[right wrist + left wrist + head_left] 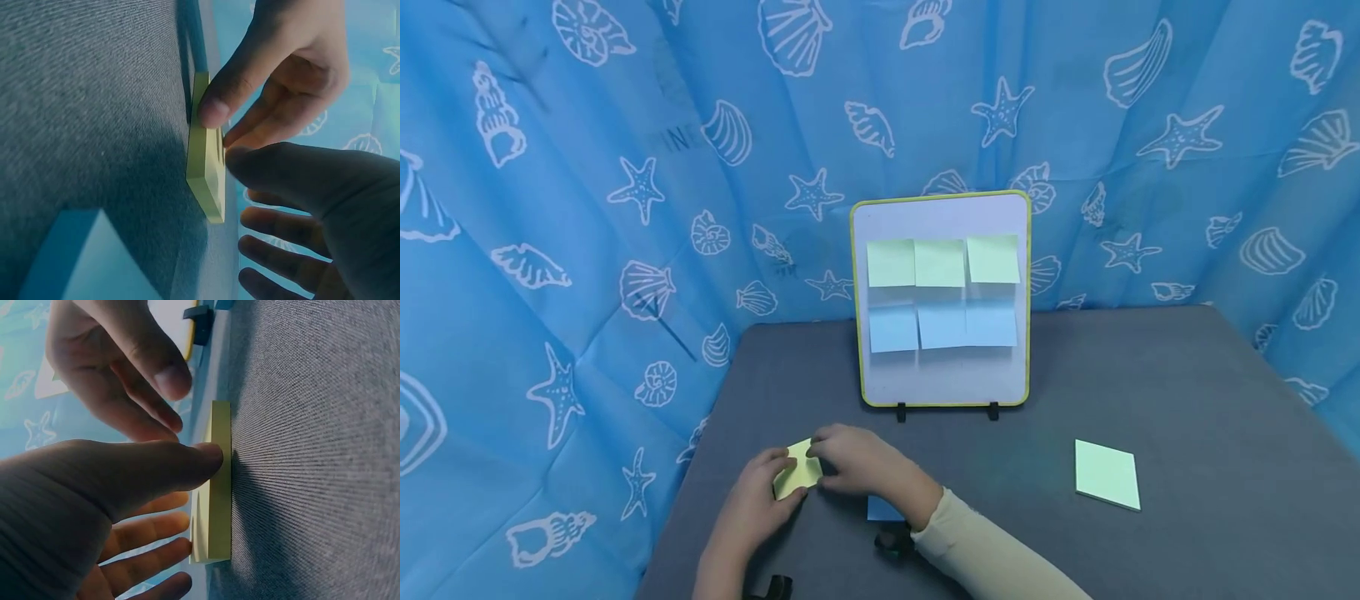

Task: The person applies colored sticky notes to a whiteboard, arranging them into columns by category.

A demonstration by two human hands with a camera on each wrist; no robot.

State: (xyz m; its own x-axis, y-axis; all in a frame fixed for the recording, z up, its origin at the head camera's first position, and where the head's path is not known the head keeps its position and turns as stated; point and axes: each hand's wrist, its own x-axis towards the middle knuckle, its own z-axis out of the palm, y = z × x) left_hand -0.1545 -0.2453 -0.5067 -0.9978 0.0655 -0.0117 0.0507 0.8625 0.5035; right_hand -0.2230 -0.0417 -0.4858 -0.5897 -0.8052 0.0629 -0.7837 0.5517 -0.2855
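A pad of yellow sticky notes lies flat on the grey table, left of the middle. My left hand grips it, thumb against the near side edge and fingers at the opposite side. From the right, my right hand reaches over the pad's right edge. In the right wrist view its thumb tip is right at the top of the pad, while the other fingers stretch out past it. The top sheet looks slightly bowed there.
A yellow-edged whiteboard on black feet stands at the back, bearing green and blue sticky notes in two rows. A blue pad is partly hidden under my right forearm. Farther right lies a pale green pad. Behind hangs a blue shell-patterned curtain.
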